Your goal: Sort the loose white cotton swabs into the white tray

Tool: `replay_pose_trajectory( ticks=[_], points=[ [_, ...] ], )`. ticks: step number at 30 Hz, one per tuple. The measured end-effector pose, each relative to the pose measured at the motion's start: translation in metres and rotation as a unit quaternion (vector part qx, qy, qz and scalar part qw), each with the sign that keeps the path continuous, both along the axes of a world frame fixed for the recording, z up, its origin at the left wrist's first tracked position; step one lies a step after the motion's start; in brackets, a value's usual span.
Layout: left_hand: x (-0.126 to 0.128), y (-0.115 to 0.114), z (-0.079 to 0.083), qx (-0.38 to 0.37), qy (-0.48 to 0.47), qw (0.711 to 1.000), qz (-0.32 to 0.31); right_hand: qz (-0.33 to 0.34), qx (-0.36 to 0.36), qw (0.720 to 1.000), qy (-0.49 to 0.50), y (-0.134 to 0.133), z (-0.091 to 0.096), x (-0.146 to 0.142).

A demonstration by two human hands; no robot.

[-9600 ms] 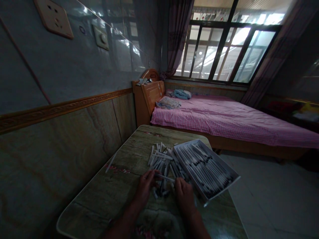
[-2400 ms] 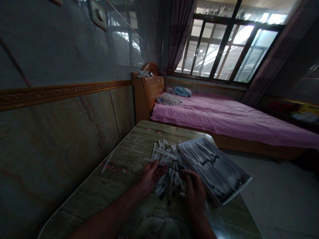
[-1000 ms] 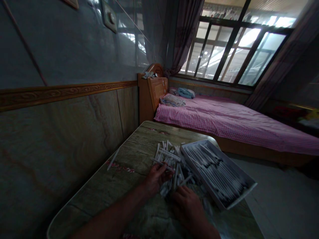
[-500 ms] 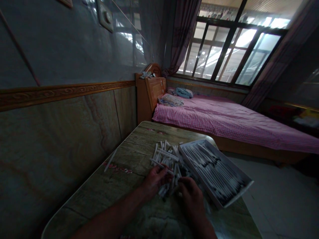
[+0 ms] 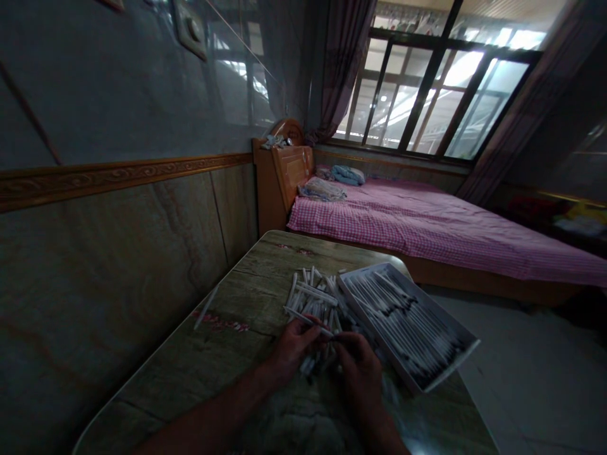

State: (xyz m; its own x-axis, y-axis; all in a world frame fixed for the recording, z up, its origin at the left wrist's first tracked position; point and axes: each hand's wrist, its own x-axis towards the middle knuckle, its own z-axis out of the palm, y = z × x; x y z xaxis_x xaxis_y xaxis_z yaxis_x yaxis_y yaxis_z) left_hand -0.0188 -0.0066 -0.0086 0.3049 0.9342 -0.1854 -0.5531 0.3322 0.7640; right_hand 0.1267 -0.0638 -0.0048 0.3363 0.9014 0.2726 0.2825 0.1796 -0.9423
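Note:
My left hand (image 5: 296, 346) holds a thin white stick (image 5: 308, 322) across the front of a loose pile of white cotton swabs (image 5: 313, 297). My right hand (image 5: 358, 370) pinches the stick's right end, close to the left hand, with its fingers over the pile's near edge. To the right lies a shallow white tray (image 5: 408, 322) of swabs in tidy rows, its near corner beyond my right hand. Both rest above a wood-patterned tabletop (image 5: 227, 360). The hands hide the pile's near part.
A single loose swab (image 5: 205, 308) lies left of the pile. The table's left side runs along a marble-patterned wall panel (image 5: 118, 272). Beyond it stands a bed with pink gingham sheets (image 5: 403, 234), below a barred window (image 5: 427, 82). Tiled floor shows at right.
My hands have moved closer together over the pile, and a white stick now spans from my left hand to my right fingers. The view has shifted slightly.

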Motion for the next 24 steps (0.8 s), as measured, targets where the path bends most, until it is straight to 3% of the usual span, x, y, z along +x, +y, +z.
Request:
replay_pose_trajectory(
  ticks=[24],
  points=[
    [0.0011, -0.0003, 0.0026, 0.010, 0.019, 1.000, -0.001, -0.003, -0.033, 0.999, 0.003, 0.0018, -0.0036, 0.0029]
  ],
)
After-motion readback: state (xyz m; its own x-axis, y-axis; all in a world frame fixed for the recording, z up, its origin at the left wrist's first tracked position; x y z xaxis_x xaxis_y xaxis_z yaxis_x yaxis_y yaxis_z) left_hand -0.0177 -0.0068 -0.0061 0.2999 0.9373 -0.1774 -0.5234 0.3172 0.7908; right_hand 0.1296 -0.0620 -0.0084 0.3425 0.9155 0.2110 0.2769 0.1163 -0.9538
